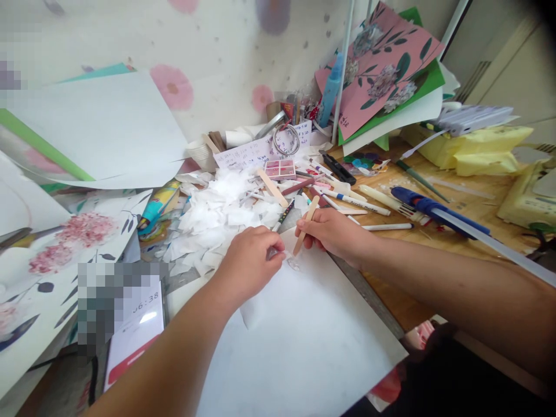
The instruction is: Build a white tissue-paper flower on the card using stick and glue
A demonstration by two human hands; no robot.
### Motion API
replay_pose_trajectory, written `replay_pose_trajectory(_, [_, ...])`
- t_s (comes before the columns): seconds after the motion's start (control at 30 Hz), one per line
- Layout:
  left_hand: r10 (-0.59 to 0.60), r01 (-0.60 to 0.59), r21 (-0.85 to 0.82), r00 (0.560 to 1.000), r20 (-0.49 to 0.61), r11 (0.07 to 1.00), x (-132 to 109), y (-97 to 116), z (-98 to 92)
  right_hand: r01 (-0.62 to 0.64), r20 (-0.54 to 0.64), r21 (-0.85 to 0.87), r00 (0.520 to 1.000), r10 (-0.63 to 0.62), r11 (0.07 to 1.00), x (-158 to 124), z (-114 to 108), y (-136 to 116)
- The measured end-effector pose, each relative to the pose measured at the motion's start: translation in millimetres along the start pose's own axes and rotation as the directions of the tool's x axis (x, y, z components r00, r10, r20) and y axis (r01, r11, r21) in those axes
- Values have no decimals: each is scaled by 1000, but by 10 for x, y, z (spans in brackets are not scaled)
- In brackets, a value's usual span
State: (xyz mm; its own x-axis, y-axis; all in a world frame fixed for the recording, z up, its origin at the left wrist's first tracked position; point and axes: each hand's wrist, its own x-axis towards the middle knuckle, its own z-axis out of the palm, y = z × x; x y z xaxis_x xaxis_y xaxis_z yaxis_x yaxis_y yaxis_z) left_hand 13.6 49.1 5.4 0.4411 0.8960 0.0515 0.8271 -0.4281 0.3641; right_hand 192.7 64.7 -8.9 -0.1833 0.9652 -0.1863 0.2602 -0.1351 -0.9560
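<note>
The right hand (328, 231) pinches a flat, pale wooden stick (307, 225) between thumb and fingers, its grip narrow and its other fingers curled under. The left hand (247, 260) is bent beside it, thumb and fingertips drawn close over something whitish and translucent, too small to make out. Both hands are over the far end of a smooth white sheet (304, 341), where a crinkled, glossy patch (294, 264) lies between them. The stick is slim and straight, with a rounded upper end; its long axis slants, the top leaning far and right, the lower tip pointing near and left, down at the sheet just beside the patch. Whether that tip touches is hard to tell. Just beyond the left hand spreads a soft, ragged heap of white torn paper (212, 211), with a second wooden stick (272, 188) lying at its right. Slender plastic markers (354, 202) are scattered farther right, near a blue plastic tool (438, 211) on the grained wooden table (469, 207). At the near left lies a flat, glassy phone (136, 341); past it, a stiff sheet with rough pink blossoms (87, 229). At the far right leans a matte pink sheet (369, 110) bearing crumpled, flower-like clusters.
</note>
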Motion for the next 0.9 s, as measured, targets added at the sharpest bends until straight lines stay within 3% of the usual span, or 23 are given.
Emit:
replay_pose_trajectory(0.17, [-12, 11, -14, 1000, -17, 1000, 8, 13, 20, 0, -52, 151, 999, 8, 989, -26, -46, 8])
replay_pose_trajectory(0.33, [-47, 51, 37, 995, -89, 998, -124, 27, -307, 56, -174, 288, 985, -5, 956, -137, -155, 5])
replay_pose_trajectory(0.4, [40, -44, 121, 999, 35, 992, -216, 18, -478, 83, -178, 309, 984, -29, 948, -202, -175, 7])
replay_pose_trajectory(0.5, [219, -261, 90, 920, 325, 961, -335, 17, -610, 108, -149, 317, 987, -63, 942, -283, -168, 30])
replay_pose_trajectory(0.57, [235, -293, 77, 875, 423, 953, -381, 29, -607, 95, -121, 321, 991, -58, 942, -316, -151, 56])
replay_pose_trajectory(0.67, [181, -279, 142, 859, 479, 950, -399, 41, -567, 54, -94, 339, 995, -24, 939, -343, -130, 78])
replay_pose_trajectory(0.8, [195, -298, 176, 877, 440, 938, -356, 21, -558, 72, -103, 344, 994, -39, 936, -363, -130, 64])
replay_pose_trajectory(0.9, [215, -245, 89, 943, 255, 966, -284, 60, -480, 110, -143, 339, 988, -65, 934, -361, -163, 59])
